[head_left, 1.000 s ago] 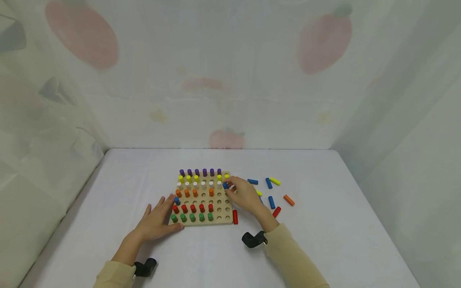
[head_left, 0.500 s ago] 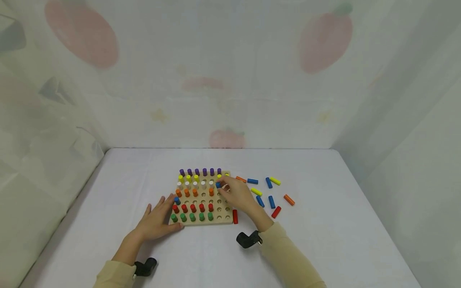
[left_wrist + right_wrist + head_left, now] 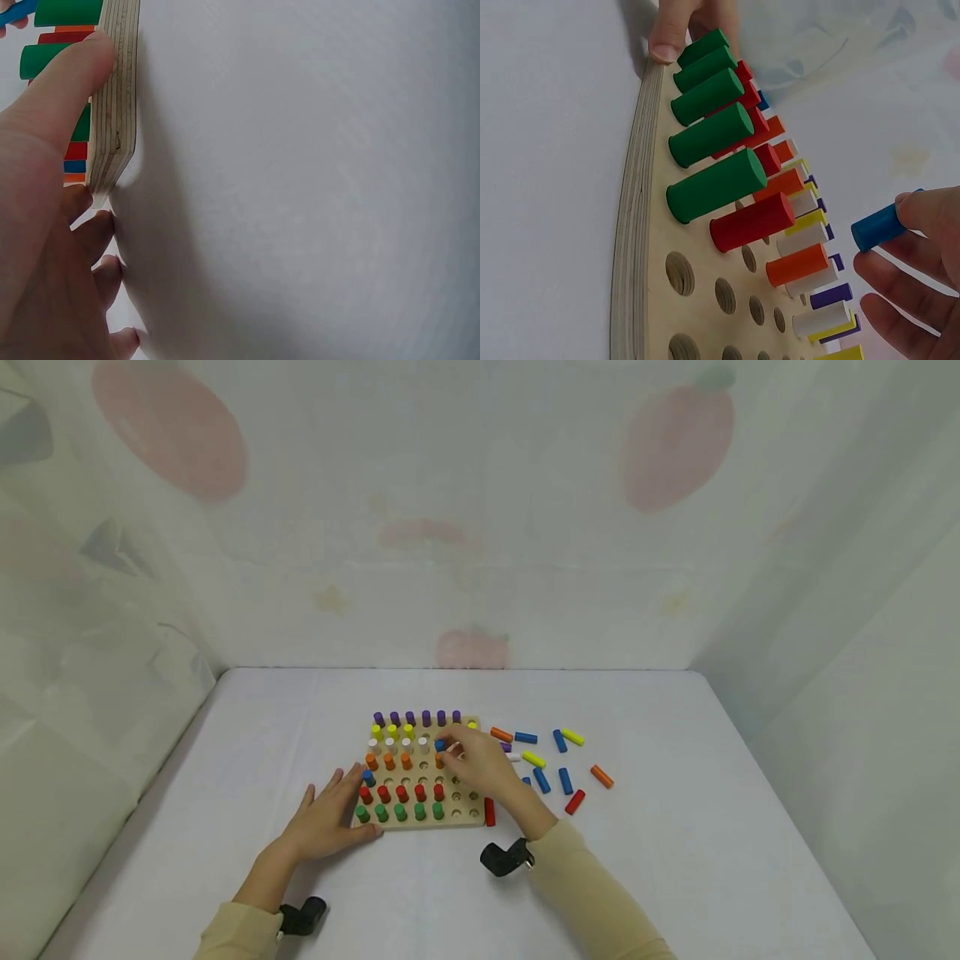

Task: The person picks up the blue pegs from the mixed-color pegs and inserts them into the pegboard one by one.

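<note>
A wooden pegboard [image 3: 470, 818] lies on the table with rows of coloured pegs standing in its holes. At its near left corner, my left hand [image 3: 325, 823] rests with fingers spread along the left side and thumb against the front edge. Above the board, my right hand [image 3: 486, 764] pinches a blue peg [image 3: 877, 227] between thumb and fingers, clear of the holes. One blue peg [image 3: 368, 778] stands at the left end of a row with bare holes. Nearer are the red pegs [image 3: 402, 794] and green pegs [image 3: 401, 812]. My right hand hides some holes on the right.
Loose pegs lie right of the board, among them a blue peg [image 3: 566, 781], a yellow peg [image 3: 573, 737], an orange peg [image 3: 602, 777] and a red peg [image 3: 575, 802]. Another red peg [image 3: 490, 812] lies beside the board's right edge. A fabric wall [image 3: 480, 593] rises behind the table.
My right hand has moved left across the board with the blue peg, uncovering loose pegs at the right. My left hand and the board have stayed put.
</note>
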The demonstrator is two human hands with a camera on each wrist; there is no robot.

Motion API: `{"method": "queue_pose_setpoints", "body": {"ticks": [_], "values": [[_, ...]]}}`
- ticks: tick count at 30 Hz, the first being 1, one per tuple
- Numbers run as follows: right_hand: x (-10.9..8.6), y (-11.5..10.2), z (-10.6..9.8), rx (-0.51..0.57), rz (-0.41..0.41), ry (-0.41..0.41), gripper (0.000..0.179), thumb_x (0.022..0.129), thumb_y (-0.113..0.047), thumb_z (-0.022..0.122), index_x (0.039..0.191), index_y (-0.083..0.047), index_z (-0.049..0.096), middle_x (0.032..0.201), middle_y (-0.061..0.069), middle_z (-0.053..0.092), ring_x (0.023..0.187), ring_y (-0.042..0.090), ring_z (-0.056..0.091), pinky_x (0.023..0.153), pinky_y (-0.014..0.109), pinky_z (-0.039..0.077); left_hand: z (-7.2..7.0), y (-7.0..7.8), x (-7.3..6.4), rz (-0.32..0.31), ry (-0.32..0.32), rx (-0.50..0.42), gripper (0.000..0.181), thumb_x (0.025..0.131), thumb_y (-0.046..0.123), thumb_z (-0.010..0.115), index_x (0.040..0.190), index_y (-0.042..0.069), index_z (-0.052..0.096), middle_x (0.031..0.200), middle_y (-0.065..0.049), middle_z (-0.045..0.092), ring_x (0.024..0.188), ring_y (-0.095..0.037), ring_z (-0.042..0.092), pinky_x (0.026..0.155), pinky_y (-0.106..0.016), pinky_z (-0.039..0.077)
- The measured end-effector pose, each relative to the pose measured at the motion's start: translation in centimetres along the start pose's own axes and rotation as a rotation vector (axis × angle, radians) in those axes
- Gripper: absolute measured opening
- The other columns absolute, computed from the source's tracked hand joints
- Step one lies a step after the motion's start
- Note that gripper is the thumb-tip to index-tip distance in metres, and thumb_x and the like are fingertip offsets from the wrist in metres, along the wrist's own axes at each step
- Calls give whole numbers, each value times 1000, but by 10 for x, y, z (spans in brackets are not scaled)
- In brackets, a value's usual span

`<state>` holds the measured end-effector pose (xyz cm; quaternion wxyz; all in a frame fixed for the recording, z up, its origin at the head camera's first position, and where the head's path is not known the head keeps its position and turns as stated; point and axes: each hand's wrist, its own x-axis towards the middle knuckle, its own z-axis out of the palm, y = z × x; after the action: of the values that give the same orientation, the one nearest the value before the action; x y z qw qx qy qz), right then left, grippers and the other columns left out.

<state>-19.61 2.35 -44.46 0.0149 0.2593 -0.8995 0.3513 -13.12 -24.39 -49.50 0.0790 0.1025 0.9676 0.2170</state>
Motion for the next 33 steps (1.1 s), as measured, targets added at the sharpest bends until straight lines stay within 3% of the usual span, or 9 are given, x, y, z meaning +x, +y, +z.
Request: {"method": "queue_pose_setpoints", "body": {"ticks": [17,25,33], "values": [[8,-8,13,17,-47,-20,22,88,-18,62,110,-15,61,101,-4,63,83,4,59,70,11,48,0,0,1,1,2,1,104,69,62,67,147,9,22,151,-13,24,138,-41,16,103,-69,4],[12,-15,18,44,-13,-72,23,89,-19,60,112,-14,60,105,-5,60,88,5,58,72,9,47,1,-1,2,-1,0,4,105,69,64,66,147,9,22,151,-13,23,138,-41,16,103,-69,3],[16,-20,26,55,-50,-76,20,89,-17,61,109,-13,61,102,-3,60,89,5,60,72,10,48,1,1,2,-8,0,3,105,70,63,66,147,9,21,151,-13,23,138,-40,16,103,-69,3]]}}
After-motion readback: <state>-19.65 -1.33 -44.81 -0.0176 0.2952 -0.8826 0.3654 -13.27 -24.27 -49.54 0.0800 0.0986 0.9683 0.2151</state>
